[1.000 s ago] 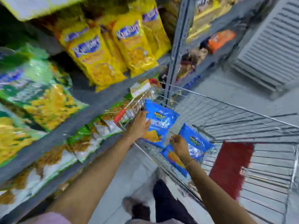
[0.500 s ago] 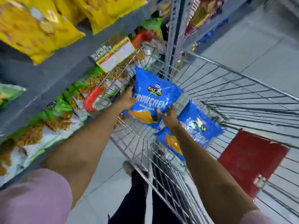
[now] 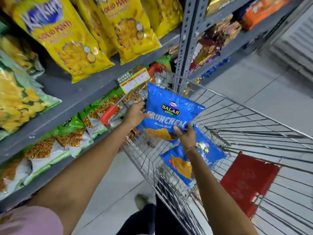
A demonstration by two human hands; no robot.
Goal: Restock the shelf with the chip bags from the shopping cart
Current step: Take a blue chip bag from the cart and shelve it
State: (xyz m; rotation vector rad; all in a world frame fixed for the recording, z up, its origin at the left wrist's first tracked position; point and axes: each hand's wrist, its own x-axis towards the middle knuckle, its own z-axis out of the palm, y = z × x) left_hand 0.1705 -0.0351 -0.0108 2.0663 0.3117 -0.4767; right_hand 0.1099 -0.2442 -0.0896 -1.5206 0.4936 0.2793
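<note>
Currently both hands share one blue chip bag [image 3: 171, 112], held up above the cart rim: left hand [image 3: 135, 114] closed on its left edge, fingers wrapped round the side; right hand [image 3: 185, 134] pinching the bottom right corner, thumb on the front. The bag is tilted, top corner pointing toward the shelf upright [image 3: 186, 39], and clear of the wire. A second blue bag [image 3: 184, 163] lies below it inside the shopping cart [image 3: 237, 119], partly hidden by the right forearm, leaning on the near wall. A red panel [image 3: 249, 182] sits on the cart's near side. To the left is the grey shelf [image 3: 72, 92], with yellow bags [image 3: 67, 39] on the upper level, green and white packs [image 3: 55, 141] on the lower, and a price tag [image 3: 133, 80] on the edge. Step, as I judge it: lifting the first bag out for placing. Risks: the slick, puffy film could slip from a corner pinch; swinging left could catch the cart handle or the tag; the shelves look full, so pushing the bag in may knock the front packs off. Target slot not visible.
</note>
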